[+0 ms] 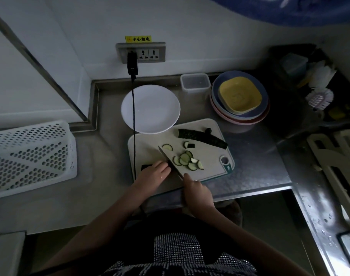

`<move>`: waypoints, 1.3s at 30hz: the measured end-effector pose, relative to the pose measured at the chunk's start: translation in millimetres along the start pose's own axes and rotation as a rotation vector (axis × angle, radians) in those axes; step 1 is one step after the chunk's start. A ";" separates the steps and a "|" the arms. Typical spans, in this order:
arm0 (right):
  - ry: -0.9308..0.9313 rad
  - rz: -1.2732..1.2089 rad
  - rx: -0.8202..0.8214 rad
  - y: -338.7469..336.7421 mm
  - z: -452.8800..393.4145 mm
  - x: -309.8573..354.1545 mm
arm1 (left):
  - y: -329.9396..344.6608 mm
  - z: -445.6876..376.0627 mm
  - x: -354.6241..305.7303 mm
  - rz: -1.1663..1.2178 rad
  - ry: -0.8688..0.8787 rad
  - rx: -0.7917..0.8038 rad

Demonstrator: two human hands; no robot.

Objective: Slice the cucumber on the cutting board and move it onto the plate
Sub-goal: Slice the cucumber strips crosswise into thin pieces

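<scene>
Head view shows the right hand (197,193) gripping the knife (169,162), its blade beside the left hand (157,171), which presses a cucumber piece (145,167) onto the cutting board (208,156). Cut slices (187,161) lie just beyond the blade; the plate (150,108) waits farther off. Keeping fingertips tucked behind the blade seems wise.

— What's on the cutting board (208,156)?
— The left hand (157,171) presses down a dark cucumber piece (146,166) at the near left. The right hand (198,193) holds the knife (169,162), blade beside the left fingers. Slices (187,160) lie right of it.
— And the plate (150,108)?
— White, on the table (108,148) just beyond the board. Another cucumber half (202,137) lies at the far right.
</scene>
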State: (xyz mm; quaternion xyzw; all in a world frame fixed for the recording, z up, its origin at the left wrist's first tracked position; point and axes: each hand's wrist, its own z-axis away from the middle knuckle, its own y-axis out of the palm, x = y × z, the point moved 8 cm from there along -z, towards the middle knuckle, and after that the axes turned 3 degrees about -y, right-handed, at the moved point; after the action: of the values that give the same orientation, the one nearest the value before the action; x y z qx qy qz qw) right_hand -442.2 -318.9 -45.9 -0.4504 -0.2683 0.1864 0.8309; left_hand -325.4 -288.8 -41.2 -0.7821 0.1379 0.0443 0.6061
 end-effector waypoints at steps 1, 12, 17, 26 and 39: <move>0.001 -0.018 -0.030 -2.8 0.7 -0.8 | -1.1 0.1 -0.1 -0.011 -0.010 0.002; -0.065 -0.086 -0.069 -11.5 -0.2 18.1 | -3.4 -0.9 2.1 0.002 -0.087 0.056; -0.038 -0.090 -0.044 -6.4 -1.3 16.0 | -2.3 -0.9 3.8 -0.018 -0.099 0.061; -0.008 -0.092 0.003 0.3 -4.3 13.1 | 2.2 -0.2 6.6 -0.020 -0.094 0.053; 0.082 -0.101 -0.074 -2.1 1.9 -12.1 | 2.4 2.1 7.4 -0.036 -0.083 0.062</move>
State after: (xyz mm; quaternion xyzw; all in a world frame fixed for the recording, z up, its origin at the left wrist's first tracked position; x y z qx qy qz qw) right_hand -452.7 -325.5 -46.6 -0.4739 -0.2632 0.1159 0.8323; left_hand -318.7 -288.6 -45.8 -0.7627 0.0998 0.0612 0.6361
